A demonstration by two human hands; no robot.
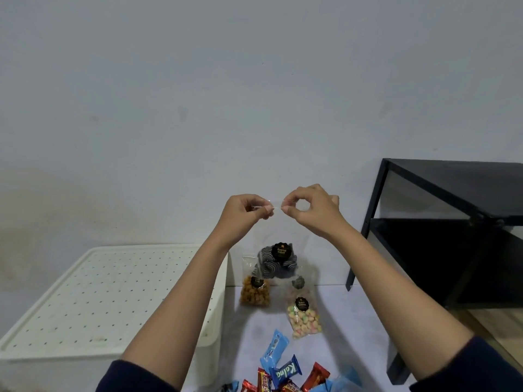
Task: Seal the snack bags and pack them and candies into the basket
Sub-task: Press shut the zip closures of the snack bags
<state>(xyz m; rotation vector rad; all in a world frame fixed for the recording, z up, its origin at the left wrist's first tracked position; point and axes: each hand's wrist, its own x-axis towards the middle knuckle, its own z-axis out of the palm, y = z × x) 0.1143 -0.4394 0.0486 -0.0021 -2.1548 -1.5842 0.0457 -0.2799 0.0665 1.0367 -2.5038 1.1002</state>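
Candies (285,374) lie heaped at the table's near edge. Past them a pastel bag (304,321) and a brown bag (254,294) rest on the table. Above these hangs a dark bag (278,260). Its clear top is pinched by the left hand (244,210) and right hand (310,209), fingers curled, close together.

Three snack bags are showing: a dark-cookie bag (278,261) hanging from the left hand (244,210) and right hand (311,207), an orange-snack bag (254,292) and a pastel-snack bag (304,321) lying below. Nearer, roughly eight wrapped candies (285,370) are lying, some cut off.
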